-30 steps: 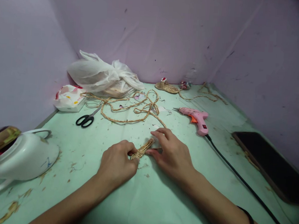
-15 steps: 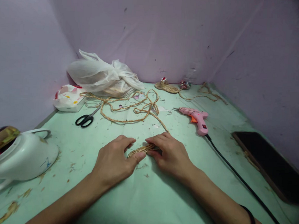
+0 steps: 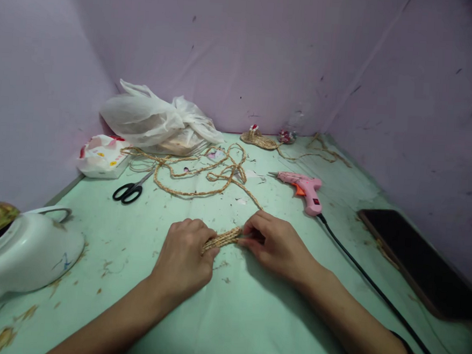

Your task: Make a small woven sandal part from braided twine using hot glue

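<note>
Between my hands is a small flat piece of braided straw rope [image 3: 222,240], laid in side-by-side rows. My left hand [image 3: 188,249] grips its left end, the thumb in front and the fingers behind. At the right end, my right hand [image 3: 274,241] pinches the piece between thumb and fingertips. A length of the same rope [image 3: 194,195] runs out from behind my right hand and lies in loose loops farther back on the green table [image 3: 226,316]. The tips of my right fingers are partly hidden.
A pink glue gun [image 3: 305,190] with a black cord lies right, near a dark phone [image 3: 420,260]. Black-handled scissors [image 3: 130,192], a tissue pack [image 3: 104,157] and a white plastic bag [image 3: 159,120] are left. A white pot [image 3: 40,249] lies nearer. A straw sandal-shaped piece [image 3: 258,141] is at the back.
My left hand has closed on the left end of the braided piece, its fingers now behind it. More of the piece's rows show between my hands. The view has shifted slightly.
</note>
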The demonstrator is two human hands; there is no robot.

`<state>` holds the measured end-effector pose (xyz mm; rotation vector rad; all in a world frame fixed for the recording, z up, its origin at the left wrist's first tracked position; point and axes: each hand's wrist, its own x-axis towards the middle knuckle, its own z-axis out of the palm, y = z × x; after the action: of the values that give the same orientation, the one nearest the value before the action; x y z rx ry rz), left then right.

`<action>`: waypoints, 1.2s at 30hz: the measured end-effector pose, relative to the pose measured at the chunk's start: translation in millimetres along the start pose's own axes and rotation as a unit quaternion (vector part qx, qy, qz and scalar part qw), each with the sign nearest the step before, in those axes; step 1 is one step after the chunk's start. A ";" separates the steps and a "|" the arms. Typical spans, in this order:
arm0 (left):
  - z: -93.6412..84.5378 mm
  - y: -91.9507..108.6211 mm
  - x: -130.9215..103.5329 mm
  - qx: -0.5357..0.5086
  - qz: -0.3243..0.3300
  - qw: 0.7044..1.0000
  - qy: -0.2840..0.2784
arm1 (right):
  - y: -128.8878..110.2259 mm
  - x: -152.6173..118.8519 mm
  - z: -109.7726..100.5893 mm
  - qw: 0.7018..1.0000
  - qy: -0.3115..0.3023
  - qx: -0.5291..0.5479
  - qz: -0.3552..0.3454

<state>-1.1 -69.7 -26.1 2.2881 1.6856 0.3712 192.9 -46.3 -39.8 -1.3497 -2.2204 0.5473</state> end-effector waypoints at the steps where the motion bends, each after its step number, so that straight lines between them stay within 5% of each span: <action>1: 0.1 0.2 -0.2 -0.002 -0.001 1.000 0.003 | 0.9 0.4 -0.7 1.000 -0.003 -0.003 -0.005; 13: 1.3 -1.8 0.9 -0.014 0.013 1.000 0.009 | 6.6 2.9 4.5 0.998 0.005 -0.060 -0.032; 18: 2.5 -4.5 2.2 -0.015 0.036 0.999 0.018 | 4.7 7.9 1.3 0.991 -0.035 -0.090 -0.097; 25: 5.1 -3.3 2.8 -0.029 0.099 0.993 0.054 | -3.8 2.0 -17.7 0.984 -0.087 -0.127 -0.086; 36: -7.4 -7.4 2.9 -0.063 0.091 0.993 -0.036 | -18.4 1.8 10.1 0.991 -0.054 -0.040 -0.112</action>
<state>-9.5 -64.3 -21.8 2.3368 1.3837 0.4151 173.3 -53.5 -37.2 -1.1115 -2.4654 0.4627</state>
